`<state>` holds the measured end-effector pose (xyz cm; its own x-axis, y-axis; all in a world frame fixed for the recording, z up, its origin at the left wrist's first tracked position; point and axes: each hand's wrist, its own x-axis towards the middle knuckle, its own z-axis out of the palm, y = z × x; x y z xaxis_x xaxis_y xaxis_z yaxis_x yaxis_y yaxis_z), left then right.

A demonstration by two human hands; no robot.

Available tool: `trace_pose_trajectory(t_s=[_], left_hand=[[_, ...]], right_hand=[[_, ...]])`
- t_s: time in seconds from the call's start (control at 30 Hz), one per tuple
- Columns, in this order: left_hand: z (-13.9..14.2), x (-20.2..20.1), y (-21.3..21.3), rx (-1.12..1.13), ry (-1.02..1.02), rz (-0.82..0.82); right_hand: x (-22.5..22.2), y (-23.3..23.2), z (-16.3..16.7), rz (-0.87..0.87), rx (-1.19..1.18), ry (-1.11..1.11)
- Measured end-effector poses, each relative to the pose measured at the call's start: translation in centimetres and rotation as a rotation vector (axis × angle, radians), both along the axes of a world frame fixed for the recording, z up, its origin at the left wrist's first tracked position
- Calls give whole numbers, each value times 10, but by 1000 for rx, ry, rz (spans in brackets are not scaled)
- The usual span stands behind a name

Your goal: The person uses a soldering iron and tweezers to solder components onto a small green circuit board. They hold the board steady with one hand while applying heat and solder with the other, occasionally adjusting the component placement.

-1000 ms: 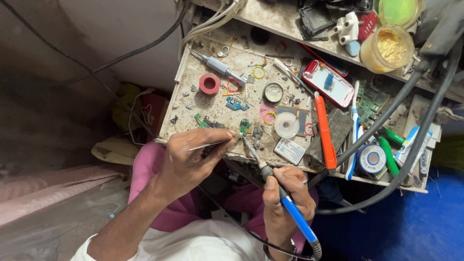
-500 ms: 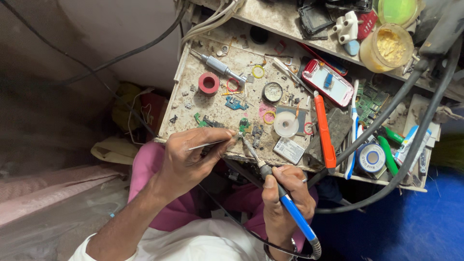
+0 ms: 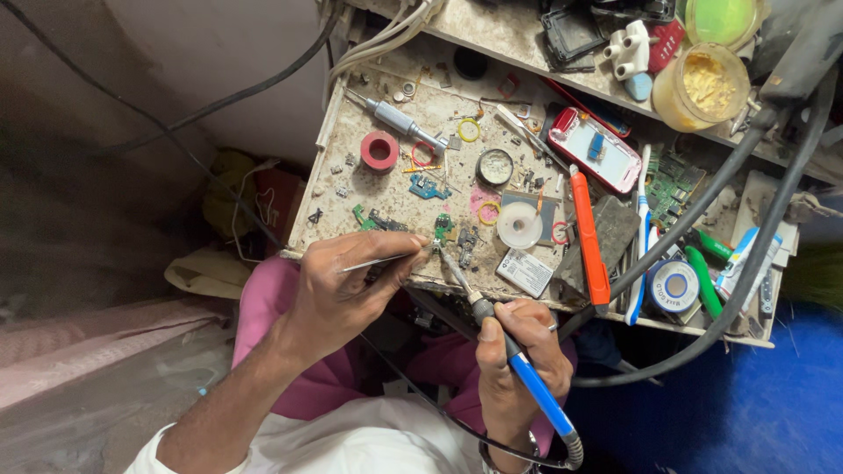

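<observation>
My left hand (image 3: 347,285) pinches thin metal tweezers (image 3: 379,260) whose tips reach a small green circuit board (image 3: 443,225) at the near edge of the workbench (image 3: 395,189). My right hand (image 3: 518,351) grips a blue-handled soldering iron (image 3: 527,373); its metal tip (image 3: 450,263) points up at the same small board, right beside the tweezer tips. The iron's cable runs down past my wrist.
The bench is cluttered: a red tape roll (image 3: 379,150), a grey screwdriver (image 3: 399,118), a round tin (image 3: 495,166), a white solder reel (image 3: 519,225), an orange cutter (image 3: 588,233), a phone with a red edge (image 3: 604,149), a yellow-filled jar (image 3: 702,83), green tools (image 3: 702,272), thick black cables (image 3: 702,219).
Hardly anything differs. Both hands stay at the small green board, with the tweezers and the iron tip held in the same spot.
</observation>
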<state>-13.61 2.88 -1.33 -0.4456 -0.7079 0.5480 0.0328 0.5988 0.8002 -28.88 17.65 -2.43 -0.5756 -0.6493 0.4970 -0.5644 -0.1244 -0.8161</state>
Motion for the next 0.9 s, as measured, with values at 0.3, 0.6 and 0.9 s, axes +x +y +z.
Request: trace_pose_trajectory(t_s=[0.3, 0.6, 0.9], left_hand=[[0, -1, 0, -8, 1, 6], [1, -1, 1, -5, -4, 7], [0, -1, 0, -12, 4, 1]], right_hand=[[0, 0, -1, 6, -4, 0], [0, 0, -2, -7, -10, 1], [0, 0, -2, -13, -4, 17]])
